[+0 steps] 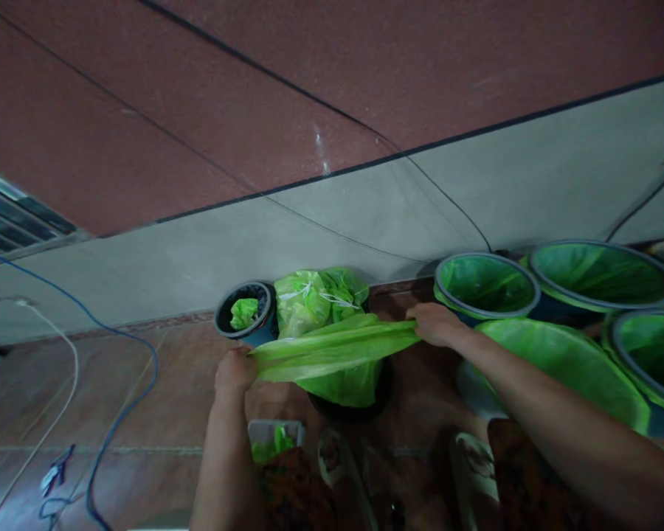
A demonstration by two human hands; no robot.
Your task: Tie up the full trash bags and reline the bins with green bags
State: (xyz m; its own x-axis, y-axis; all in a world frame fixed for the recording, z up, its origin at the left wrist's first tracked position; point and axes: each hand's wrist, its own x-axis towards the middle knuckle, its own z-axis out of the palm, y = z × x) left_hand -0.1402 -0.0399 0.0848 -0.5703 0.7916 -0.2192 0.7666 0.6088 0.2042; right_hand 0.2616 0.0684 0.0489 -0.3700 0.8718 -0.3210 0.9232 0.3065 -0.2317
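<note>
While both hands pull in opposite directions, a green bag (332,346) hangs stretched between them, low over the tiled floor (160,383). The left hand (235,371) has its fingers closed tight on the bag's left end, and the right hand (436,324) has its fingers pinched shut on the right end (the knuckles face the camera, so the fingertips themselves are hidden). The bag's upper edge runs taut from hand to hand, rising slightly toward the right, and its body sags down into a dark bin (384,387) that stands just below it.

Behind the bag, touching the base of the wall (476,192), sits a tied bundle (315,295) of green plastic. Just left of it stands a small bin (249,313) with a crumpled green liner inside. To the right, four lined bins (484,284) crowd together, one partly under the right forearm, all with green liners folded over their rims.

A blue cable (138,383) and a white cable (69,383) trail across the floor at the left, well apart from the hands. Near the bottom edge, between the forearms, two sandals (337,461) show, and beside the left forearm a small grey tray (274,428) holds more green plastic.
</note>
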